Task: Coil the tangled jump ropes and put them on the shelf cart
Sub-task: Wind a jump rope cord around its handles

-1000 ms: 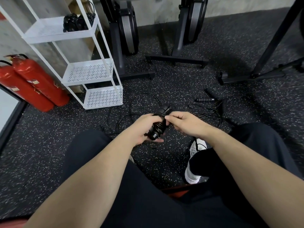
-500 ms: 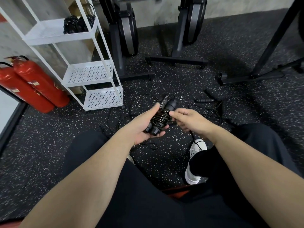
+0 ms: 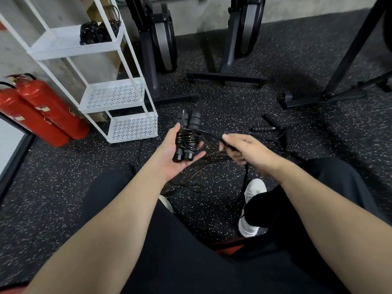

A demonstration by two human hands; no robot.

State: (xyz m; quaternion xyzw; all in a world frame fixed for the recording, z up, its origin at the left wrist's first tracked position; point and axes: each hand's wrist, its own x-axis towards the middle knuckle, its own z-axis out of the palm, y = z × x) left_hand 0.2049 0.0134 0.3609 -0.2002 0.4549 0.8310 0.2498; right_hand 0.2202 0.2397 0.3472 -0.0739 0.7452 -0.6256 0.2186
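fingers (image 3: 196, 148) of left hand (image 3: 171, 158) curl under a jump rope bundle (image 3: 187, 137); right hand (image 3: 244, 148) pinches its loose cord (image 3: 212, 135).
head view: both handles lie side by side in the left palm, cord wound round them. more tangled ropes (image 3: 273, 134) on the floor (image 3: 233, 107) beside the right hand. coiled ropes (image 3: 95, 32) on the top tier of the white shelf cart (image 3: 112, 96), left of the hands.

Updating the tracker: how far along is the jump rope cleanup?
Done: coiled ropes sit on the shelf cart top tier. In hand: left hand holds paired handles with cord wrapped round; right hand pinches the loose cord. Left: tangled ropes on the floor.
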